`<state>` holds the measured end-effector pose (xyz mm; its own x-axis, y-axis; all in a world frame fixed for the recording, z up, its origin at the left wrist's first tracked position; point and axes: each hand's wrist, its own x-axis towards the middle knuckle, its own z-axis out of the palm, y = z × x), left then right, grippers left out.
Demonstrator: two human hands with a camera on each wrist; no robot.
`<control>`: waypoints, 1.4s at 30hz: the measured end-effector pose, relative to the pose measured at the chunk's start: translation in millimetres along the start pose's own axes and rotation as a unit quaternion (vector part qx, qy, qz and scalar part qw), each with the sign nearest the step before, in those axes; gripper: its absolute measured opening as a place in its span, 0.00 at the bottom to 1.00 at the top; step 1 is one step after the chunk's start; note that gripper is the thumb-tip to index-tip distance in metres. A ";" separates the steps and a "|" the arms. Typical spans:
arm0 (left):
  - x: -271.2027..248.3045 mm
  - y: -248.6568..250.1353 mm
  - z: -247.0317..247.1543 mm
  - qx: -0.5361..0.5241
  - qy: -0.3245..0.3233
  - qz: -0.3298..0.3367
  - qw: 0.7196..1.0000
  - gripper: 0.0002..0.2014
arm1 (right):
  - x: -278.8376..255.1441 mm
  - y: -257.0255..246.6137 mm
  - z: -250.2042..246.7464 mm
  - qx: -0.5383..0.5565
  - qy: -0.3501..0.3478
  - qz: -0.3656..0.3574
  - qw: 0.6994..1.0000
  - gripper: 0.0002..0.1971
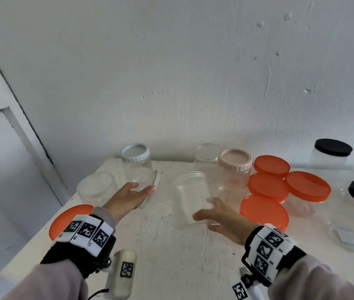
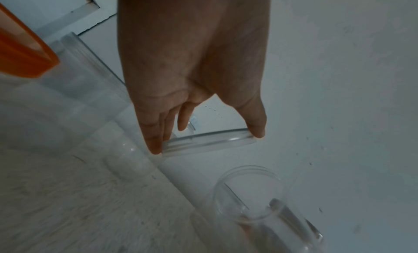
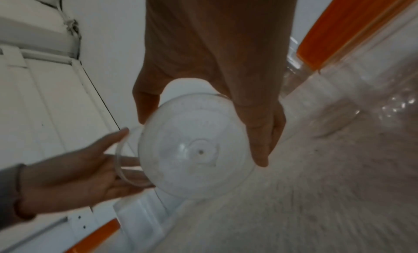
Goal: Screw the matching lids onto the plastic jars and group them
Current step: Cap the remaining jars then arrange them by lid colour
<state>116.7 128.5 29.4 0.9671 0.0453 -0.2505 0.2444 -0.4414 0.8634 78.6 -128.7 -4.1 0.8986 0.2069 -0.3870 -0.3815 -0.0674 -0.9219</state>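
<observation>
My right hand (image 1: 203, 210) grips an open clear plastic jar (image 1: 190, 191) near its base and holds it above the table's middle. In the right wrist view the thumb and fingers wrap the jar's round bottom (image 3: 192, 158). My left hand (image 1: 144, 186) pinches a clear round lid (image 1: 155, 180) by its rim, tilted on edge, a little left of the jar. The left wrist view shows the clear lid (image 2: 210, 142) spanned between thumb and fingers, with the jar's open mouth (image 2: 248, 190) below it. Lid and jar are apart.
On the white table (image 1: 171, 245) stand a white-lidded jar (image 1: 136, 161), an open jar (image 1: 97, 187) at the left, another open jar (image 1: 206, 152) at the back, a pink-lidded jar (image 1: 234, 169), several orange-lidded jars (image 1: 268, 187) and black-lidded jars (image 1: 333, 148). An orange lid (image 1: 72, 221) lies by my left wrist.
</observation>
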 end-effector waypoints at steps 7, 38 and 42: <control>-20.7 12.3 13.5 0.040 -0.022 0.046 0.998 0.45 | 12.5 11.9 0.5 -0.209 0.050 -0.036 0.976 0.56; -32.9 23.2 77.5 0.248 -0.046 0.199 0.947 0.53 | 17.4 25.7 -8.5 -0.207 -0.026 -0.100 0.973 0.55; -30.9 21.7 77.6 0.249 -0.055 0.197 0.947 0.54 | 17.8 25.0 -9.1 -0.216 -0.027 -0.097 0.971 0.55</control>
<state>86.6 48.0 21.8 0.9560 -0.2928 -0.0198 -0.2246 -0.7734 0.5928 87.1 -135.6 -34.2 0.9276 0.3058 -0.2147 -0.0695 -0.4234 -0.9033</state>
